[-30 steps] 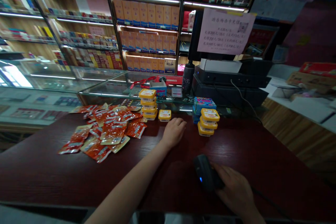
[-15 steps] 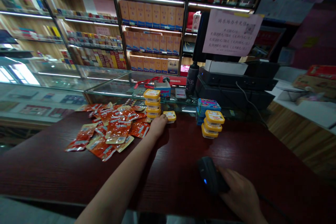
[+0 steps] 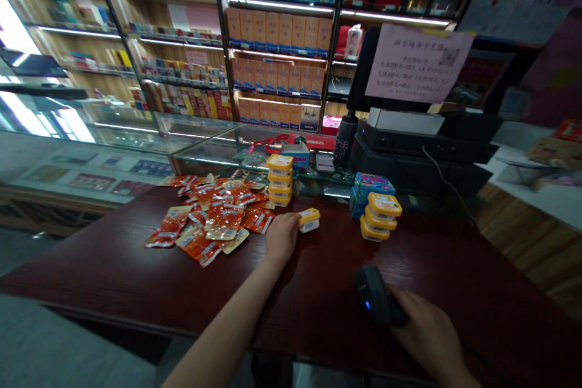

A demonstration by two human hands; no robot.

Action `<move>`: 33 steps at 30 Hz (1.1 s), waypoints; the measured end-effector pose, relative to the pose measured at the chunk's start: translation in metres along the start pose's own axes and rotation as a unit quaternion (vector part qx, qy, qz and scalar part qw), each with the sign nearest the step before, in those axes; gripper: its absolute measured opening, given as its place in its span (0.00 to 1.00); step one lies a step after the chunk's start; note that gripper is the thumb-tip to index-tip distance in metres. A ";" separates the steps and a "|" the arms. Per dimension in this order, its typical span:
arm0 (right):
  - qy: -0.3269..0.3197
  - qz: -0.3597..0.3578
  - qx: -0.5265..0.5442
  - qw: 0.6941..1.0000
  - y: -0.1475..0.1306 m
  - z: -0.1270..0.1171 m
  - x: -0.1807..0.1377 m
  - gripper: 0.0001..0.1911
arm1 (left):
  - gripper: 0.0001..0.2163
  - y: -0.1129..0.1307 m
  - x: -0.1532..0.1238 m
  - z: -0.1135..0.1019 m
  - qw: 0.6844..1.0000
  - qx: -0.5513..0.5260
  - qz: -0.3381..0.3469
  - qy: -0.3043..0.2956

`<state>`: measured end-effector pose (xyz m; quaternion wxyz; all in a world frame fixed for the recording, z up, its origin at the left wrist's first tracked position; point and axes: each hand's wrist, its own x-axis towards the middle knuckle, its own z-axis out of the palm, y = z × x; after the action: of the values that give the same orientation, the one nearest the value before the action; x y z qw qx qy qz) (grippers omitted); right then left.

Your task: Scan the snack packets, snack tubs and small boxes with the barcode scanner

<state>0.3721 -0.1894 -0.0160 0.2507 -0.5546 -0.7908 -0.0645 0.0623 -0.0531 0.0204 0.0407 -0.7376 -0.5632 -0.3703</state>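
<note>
My left hand (image 3: 282, 236) reaches across the dark red table (image 3: 113, 279) and grips a small yellow-lidded tub (image 3: 310, 219), tilted with its barcode label toward me. My right hand (image 3: 425, 333) is closed around a black handheld scanner (image 3: 373, 302) with a blue light, low at the near right. A stack of three yellow tubs (image 3: 382, 216) stands to the right of the held tub. Another stack of yellow tubs (image 3: 279, 179) stands behind it at the table's far edge.
A heap of red-orange snack packets (image 3: 213, 221) lies at the left of the table. A blue box (image 3: 373, 185) sits behind the right stack. Beyond are a glass counter (image 3: 213, 151), a black register machine (image 3: 422, 151) with a cable, a pink notice (image 3: 418, 63) and lit shelves.
My left hand went from lying on the table to the single yellow tub, took hold of it and drew it nearer, tilted. My right hand keeps the scanner. The view shifted left.
</note>
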 end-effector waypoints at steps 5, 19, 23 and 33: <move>-0.051 0.111 0.099 0.988 -0.021 -0.013 0.014 0.21 | 0.06 -0.003 -0.008 0.002 0.998 -0.062 -0.013 0.028; -0.039 0.167 0.377 0.910 -0.088 -0.026 0.043 0.18 | 0.04 -0.006 -0.012 0.001 0.996 -0.063 -0.046 0.035; -0.045 0.173 0.364 0.914 -0.088 -0.029 0.042 0.18 | 0.05 -0.005 -0.012 0.001 0.997 -0.042 -0.061 0.026; -0.105 0.143 0.216 0.960 -0.069 -0.037 0.032 0.17 | 0.06 -0.006 -0.013 0.001 0.995 -0.054 -0.081 0.023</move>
<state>0.3134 -0.2019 0.0434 0.2866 -0.5987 -0.7199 0.2027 0.0559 -0.0611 0.0100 -0.0164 -0.6819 -0.5996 -0.4187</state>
